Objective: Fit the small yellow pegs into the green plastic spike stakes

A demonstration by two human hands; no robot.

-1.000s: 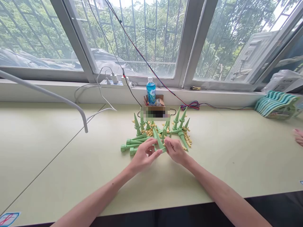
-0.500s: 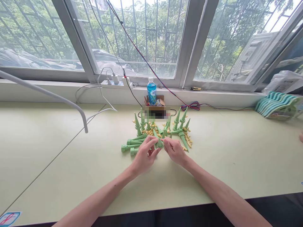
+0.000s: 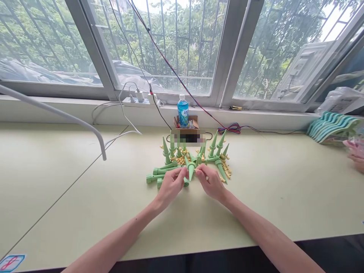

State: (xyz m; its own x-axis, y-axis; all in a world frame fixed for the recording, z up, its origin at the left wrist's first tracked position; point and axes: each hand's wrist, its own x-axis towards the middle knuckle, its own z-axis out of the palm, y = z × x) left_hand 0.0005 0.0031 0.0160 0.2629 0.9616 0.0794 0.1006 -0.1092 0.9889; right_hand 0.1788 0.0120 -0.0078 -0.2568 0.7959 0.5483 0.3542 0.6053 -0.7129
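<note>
Green spike (image 3: 191,171) seemingly between hands (image 3: 171,184) (image 3: 212,182), table edge (image 3: 187,251) distant

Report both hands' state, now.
Left hand: closed, fingertips apparently holding the green spike at its side.
Right hand: closed, apparently pinching a small yellow piece at the spike's other side.

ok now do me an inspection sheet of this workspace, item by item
Surface: pale table; label at its near left corner.
Parts: green spikes, some upright, some lying, among small yellow pieces.
Clutter: blue bottle, apparently in an open cardboard box; teal stack at right.
Hands: left hand and right hand hold one spike between them; exact fingertip contact unclear.
Cables: red-and-blue cable coiled at the table's back; power strip on the sill.
Surroundings: barred windows; another person's hand, blurred, at right edge.
</note>
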